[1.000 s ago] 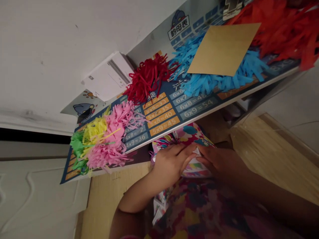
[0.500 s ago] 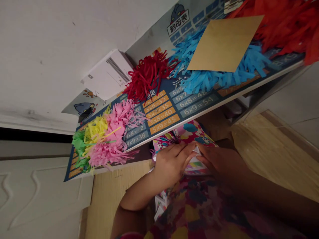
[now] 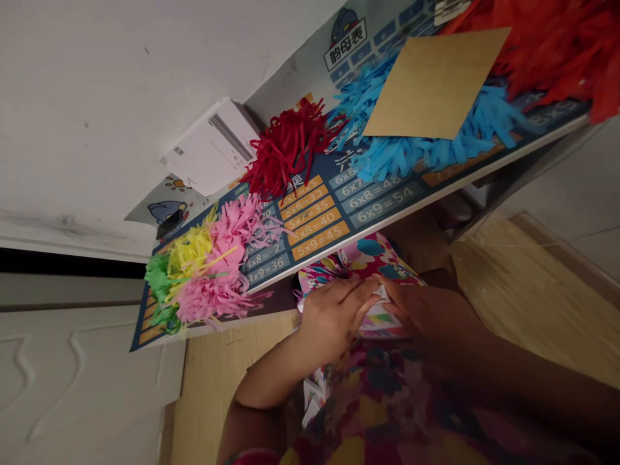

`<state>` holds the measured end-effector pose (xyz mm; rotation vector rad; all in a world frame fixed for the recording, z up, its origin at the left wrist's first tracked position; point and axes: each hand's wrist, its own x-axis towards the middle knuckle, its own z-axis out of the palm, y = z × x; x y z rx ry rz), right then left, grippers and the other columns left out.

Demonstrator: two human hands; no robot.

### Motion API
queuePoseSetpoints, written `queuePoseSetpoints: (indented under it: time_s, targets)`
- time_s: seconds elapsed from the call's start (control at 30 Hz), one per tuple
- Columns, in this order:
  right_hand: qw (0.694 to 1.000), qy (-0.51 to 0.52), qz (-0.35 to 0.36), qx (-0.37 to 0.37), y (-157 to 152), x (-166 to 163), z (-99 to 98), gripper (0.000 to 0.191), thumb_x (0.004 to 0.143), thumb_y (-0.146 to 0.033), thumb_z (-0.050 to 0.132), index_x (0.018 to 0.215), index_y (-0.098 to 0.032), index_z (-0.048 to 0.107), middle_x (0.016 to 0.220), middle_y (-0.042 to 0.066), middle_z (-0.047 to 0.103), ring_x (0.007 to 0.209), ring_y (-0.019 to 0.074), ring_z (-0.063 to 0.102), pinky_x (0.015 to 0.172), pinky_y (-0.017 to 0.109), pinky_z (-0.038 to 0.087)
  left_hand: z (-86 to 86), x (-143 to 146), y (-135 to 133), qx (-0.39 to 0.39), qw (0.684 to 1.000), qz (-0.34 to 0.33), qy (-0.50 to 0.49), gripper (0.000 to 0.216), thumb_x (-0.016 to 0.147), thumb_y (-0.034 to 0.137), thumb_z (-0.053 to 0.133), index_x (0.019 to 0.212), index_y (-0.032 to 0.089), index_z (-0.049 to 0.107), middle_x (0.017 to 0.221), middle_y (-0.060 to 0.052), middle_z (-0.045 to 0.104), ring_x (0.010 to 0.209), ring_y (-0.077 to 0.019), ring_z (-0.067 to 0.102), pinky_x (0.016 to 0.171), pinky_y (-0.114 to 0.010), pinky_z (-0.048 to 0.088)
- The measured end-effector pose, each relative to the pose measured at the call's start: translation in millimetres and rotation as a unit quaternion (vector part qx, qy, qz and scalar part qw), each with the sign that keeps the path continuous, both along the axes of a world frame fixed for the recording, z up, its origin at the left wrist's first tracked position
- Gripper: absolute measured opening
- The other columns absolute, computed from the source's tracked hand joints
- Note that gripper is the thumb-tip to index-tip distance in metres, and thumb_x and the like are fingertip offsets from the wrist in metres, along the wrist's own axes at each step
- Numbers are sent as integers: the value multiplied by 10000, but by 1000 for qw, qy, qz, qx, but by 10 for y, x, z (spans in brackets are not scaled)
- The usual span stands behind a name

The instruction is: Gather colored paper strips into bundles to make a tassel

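Over my lap, my left hand (image 3: 336,316) and my right hand (image 3: 421,316) meet at the fingertips, both closed on a piece of folded paper (image 3: 382,294). A white folded corner of it shows between the fingers. Just below that corner lies a part printed in green, pink and purple. The fingers hide the rest of the paper. My patterned clothing (image 3: 372,252) is behind and under the hands. More white folded pieces (image 3: 314,397) with coloured print lie beside my left forearm.
Before me is a table with a times-table mat (image 3: 317,236). On it lie pink (image 3: 213,297), yellow (image 3: 188,252), green (image 3: 162,284), dark red (image 3: 290,148), blue (image 3: 402,155) and red (image 3: 552,51) paper shreds, a tan sheet (image 3: 436,84) and a white box (image 3: 213,148). The table edge is close above my hands.
The view has shifted very slightly. Both hands stay together on the folded paper, with hardly any visible movement of the fingers.
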<state>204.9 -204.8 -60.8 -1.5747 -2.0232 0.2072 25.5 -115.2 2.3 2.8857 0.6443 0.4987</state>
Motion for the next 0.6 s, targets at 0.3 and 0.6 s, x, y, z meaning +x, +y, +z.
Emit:
queuePoseSetpoints:
  time_s: [0.3, 0.6]
  targets:
    - [1000, 22, -6, 8, -19, -8, -1, 451, 1059, -304, 233, 1322, -88, 528, 852, 104, 742, 681, 219, 690, 573, 322, 456, -22, 49, -42, 18, 998, -25, -58, 254, 976, 194, 527, 1193, 133, 645, 1039, -87, 774, 899, -170, 735, 818, -298, 617]
    - [997, 76, -11, -12, -51, 7, -46, 444, 1044, -310, 317, 1405, -108, 476, 953, 124, 747, 794, 232, 717, 665, 321, 539, -24, 39, -73, 30, 996, -58, -64, 354, 960, 198, 508, 1286, 76, 573, 1163, -158, 739, 1051, -222, 715, 879, -363, 621]
